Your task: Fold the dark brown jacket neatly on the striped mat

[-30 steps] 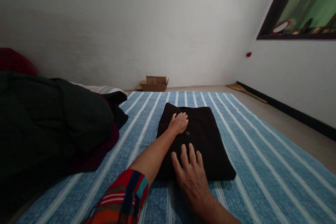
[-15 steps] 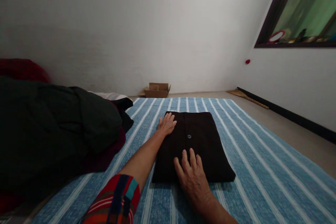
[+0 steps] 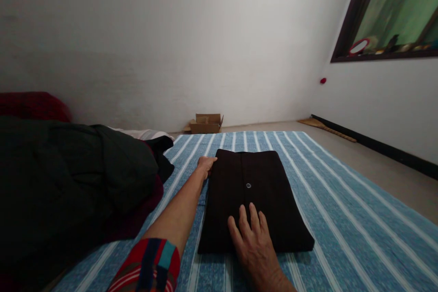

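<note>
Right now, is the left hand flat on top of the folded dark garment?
No, the left hand sits at the far left corner of the folded dark garment, not on top; the right hand lies flat on it.

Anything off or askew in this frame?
Nothing stands out. The folded dark garment lies flat and square on the striped mat, right hand flat on its near edge, left hand at its far left corner. The loose clothes heap at left overlaps the mat's edge; no damage or spill visible.
</note>
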Available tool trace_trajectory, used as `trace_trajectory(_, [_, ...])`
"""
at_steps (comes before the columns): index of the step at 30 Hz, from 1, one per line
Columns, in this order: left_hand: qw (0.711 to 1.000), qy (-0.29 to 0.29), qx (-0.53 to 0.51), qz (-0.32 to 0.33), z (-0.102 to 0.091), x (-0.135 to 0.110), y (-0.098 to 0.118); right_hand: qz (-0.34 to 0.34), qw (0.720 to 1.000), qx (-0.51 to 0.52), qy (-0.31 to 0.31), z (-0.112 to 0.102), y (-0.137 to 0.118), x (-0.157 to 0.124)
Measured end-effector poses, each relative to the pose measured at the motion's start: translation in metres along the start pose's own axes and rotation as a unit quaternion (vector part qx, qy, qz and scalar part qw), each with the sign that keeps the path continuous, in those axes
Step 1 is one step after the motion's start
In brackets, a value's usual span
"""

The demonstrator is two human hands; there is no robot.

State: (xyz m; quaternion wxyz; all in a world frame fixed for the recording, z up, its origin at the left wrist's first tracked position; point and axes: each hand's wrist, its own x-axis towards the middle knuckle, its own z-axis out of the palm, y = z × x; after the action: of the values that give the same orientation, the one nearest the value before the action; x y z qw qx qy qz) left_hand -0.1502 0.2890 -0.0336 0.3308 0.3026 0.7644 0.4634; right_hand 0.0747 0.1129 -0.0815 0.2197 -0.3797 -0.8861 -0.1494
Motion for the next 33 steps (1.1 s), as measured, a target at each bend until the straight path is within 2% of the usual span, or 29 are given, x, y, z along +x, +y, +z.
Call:
trace_trajectory(4, [0.994, -0.074, -0.041, -0.068, -0.007, 0.004, 0.001, 0.000, 1.000, 0.003, 0.030, 0.007, -0.001, -0.001])
trace_trajectory(11, [0.983, -0.108, -0.127, -0.080, -0.005, 0.021, 0.007, -0.014, 0.994, -0.021, 0.107, 0.014, 0.001, -0.001])
trace_trajectory(16, [0.976, -0.145, -0.150, -0.059, 0.002, 0.026, 0.011, 0.009, 0.989, 0.001, 0.147, 0.021, -0.002, 0.000])
trace_trajectory(21, [0.971, -0.186, -0.145, -0.021, 0.002, 0.032, 0.011, 0.056, 0.965, 0.040, 0.251, 0.037, -0.013, 0.003])
trace_trajectory(23, [0.970, -0.201, -0.138, 0.004, 0.001, 0.036, 0.012, 0.074, 0.957, 0.048, 0.275, 0.042, -0.017, 0.005])
trace_trajectory(28, [0.963, -0.244, -0.099, 0.053, -0.003, 0.040, 0.020, 0.090, 0.949, 0.056, 0.297, 0.048, -0.020, 0.005])
trace_trajectory(33, [0.950, -0.301, -0.067, 0.056, -0.012, 0.043, 0.030, 0.093, 0.947, 0.056, 0.301, 0.051, -0.020, 0.006])
